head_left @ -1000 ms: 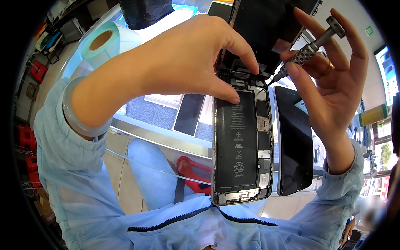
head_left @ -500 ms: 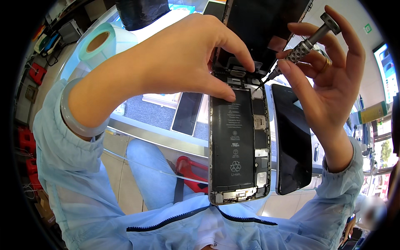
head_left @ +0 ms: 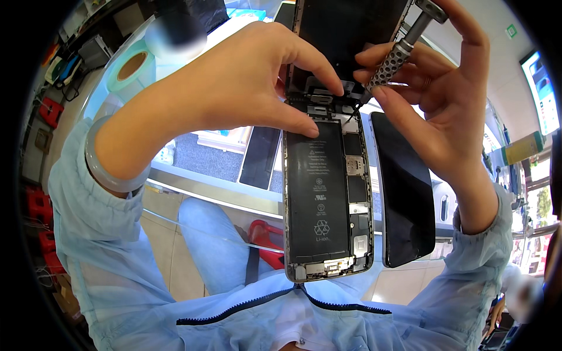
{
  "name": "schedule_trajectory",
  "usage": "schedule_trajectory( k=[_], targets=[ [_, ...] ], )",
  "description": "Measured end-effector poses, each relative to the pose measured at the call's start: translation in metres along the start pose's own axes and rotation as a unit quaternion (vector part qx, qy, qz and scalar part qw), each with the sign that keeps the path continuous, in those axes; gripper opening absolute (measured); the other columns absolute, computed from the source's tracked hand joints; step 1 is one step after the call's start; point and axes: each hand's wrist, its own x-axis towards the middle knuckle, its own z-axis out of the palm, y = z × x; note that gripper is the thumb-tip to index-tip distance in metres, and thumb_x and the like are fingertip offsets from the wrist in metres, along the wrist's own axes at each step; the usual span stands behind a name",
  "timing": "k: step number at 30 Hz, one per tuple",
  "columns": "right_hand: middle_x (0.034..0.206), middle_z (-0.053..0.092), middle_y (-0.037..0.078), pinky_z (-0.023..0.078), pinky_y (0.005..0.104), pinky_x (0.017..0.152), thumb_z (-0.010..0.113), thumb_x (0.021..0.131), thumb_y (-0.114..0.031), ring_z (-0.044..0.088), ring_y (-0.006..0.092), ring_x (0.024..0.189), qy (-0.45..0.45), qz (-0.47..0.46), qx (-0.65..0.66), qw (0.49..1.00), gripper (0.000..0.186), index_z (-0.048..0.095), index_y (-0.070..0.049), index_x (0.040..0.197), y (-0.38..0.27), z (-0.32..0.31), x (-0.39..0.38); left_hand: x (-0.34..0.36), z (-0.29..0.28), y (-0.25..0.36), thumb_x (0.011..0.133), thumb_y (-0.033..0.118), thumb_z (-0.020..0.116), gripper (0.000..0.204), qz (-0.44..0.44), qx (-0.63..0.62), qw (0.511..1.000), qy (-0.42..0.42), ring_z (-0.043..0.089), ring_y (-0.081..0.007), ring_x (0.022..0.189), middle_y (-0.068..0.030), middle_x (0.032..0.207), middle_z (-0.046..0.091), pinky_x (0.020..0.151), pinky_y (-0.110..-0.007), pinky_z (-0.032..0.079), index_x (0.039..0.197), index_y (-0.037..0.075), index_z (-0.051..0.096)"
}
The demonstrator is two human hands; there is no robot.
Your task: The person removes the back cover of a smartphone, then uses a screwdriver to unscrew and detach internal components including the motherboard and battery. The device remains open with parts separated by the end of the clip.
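Observation:
An opened smartphone (head_left: pixel 319 193) shows its black battery along the left and metal-covered circuit parts along the right. Its dark screen panel (head_left: pixel 351 35) is raised at the far end. My left hand (head_left: pixel 257 76) grips that end, thumb on the battery's top and index finger by the screen connectors; its other fingers are mostly hidden. Between the thumb and fingers of my right hand (head_left: pixel 436 99) is a grey metal screwdriver (head_left: pixel 391 65) with a perforated grip. Its thin tip reaches a silver plate at the phone's upper right; whether it touches a screw is too small to tell.
A second dark phone (head_left: pixel 404 193) lies just right of the opened one. Another phone (head_left: pixel 260 157) is to the left, by the glass counter's edge (head_left: pixel 216 193). A pale label roll (head_left: pixel 132 69) stands at the far left. A red stool (head_left: pixel 266 240) shows below.
The opened phone and both hands have shifted slightly left in view. My right hand has brought the screwdriver left and tilted it steeper, its tip still at the upper-right plate.

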Motion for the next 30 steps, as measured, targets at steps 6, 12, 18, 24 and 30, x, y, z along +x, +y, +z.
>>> schedule_trajectory(
  k=[6,12,18,24,30],
  targets=[
    [0.141,0.017,0.017,0.059,0.0323,0.079,0.063,0.071,0.014,0.062,0.0268,0.102,-0.028,-0.110,-0.039,0.993,0.094,0.004,-0.011,0.139,0.005,0.003,0.002,0.000,0.000,0.000,0.063,0.001,0.079,0.041,-0.012,0.006,1.000,-0.001,0.065,-0.0156,0.089,-0.0061,0.097,0.068,0.078,-0.029,0.055,0.102,0.006,0.069],
    [0.142,0.014,0.017,0.059,0.0315,0.077,0.061,0.071,0.013,0.062,0.0285,0.100,0.042,-0.037,0.024,0.998,0.096,-0.001,-0.012,0.140,-0.009,0.020,-0.002,0.000,0.001,0.000,0.062,0.001,0.080,0.040,-0.013,0.004,1.000,0.003,0.065,-0.0155,0.088,-0.0058,0.096,0.068,0.078,-0.029,0.054,0.101,0.006,0.070],
    [0.144,0.010,0.017,0.059,0.0313,0.076,0.062,0.072,0.013,0.062,0.0303,0.102,0.010,-0.054,-0.139,0.989,0.097,-0.002,-0.012,0.140,-0.011,0.021,-0.003,-0.001,0.000,0.001,0.063,0.002,0.080,0.040,-0.014,0.000,1.000,0.007,0.064,-0.0155,0.089,-0.0058,0.096,0.068,0.078,-0.029,0.054,0.101,0.006,0.069],
    [0.143,0.012,0.018,0.060,0.0299,0.073,0.064,0.073,0.013,0.062,0.0305,0.103,0.011,-0.030,-0.169,0.985,0.097,-0.002,-0.012,0.140,-0.017,0.019,-0.003,-0.002,0.000,-0.001,0.063,0.003,0.079,0.041,-0.005,0.000,1.000,0.005,0.064,-0.0158,0.089,-0.0063,0.097,0.068,0.078,-0.029,0.054,0.103,0.006,0.069],
    [0.143,0.013,0.017,0.060,0.0298,0.073,0.064,0.071,0.011,0.064,0.0283,0.096,-0.026,-0.082,-0.061,0.994,0.098,-0.002,-0.013,0.140,0.000,0.006,-0.001,-0.002,0.000,0.000,0.063,0.003,0.079,0.041,-0.010,0.005,1.000,0.001,0.065,-0.0161,0.089,-0.0065,0.097,0.068,0.079,-0.029,0.054,0.103,0.005,0.069]
  ],
)
